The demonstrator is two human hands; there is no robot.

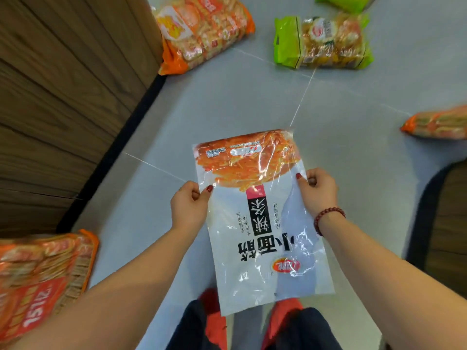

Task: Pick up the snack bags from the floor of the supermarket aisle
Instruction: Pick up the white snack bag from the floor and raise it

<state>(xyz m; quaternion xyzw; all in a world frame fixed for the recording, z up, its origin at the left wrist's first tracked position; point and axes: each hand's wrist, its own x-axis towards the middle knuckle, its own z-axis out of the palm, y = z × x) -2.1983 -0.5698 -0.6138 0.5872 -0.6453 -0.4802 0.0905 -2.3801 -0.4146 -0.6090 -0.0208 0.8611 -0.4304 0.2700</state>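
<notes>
A person is holding a white snack bag flat in front of them, above the grey floor, with its printed face turned up and its orange-pictured end pointing away. The left hand is pinching the bag's left edge with the thumb on top, so that grip is clamped on the bag. The right hand, with a bead bracelet circling its wrist, is gripping the right edge the same way.

Farther off, an orange bag is lying on the floor against the wooden panel. A green bag is lying well to its right, and a second green bag is peeking in at the top edge. A second orange bag is lying at the right edge. A third orange bag is showing beside the left forearm. Red shoes are standing below the held bag.
</notes>
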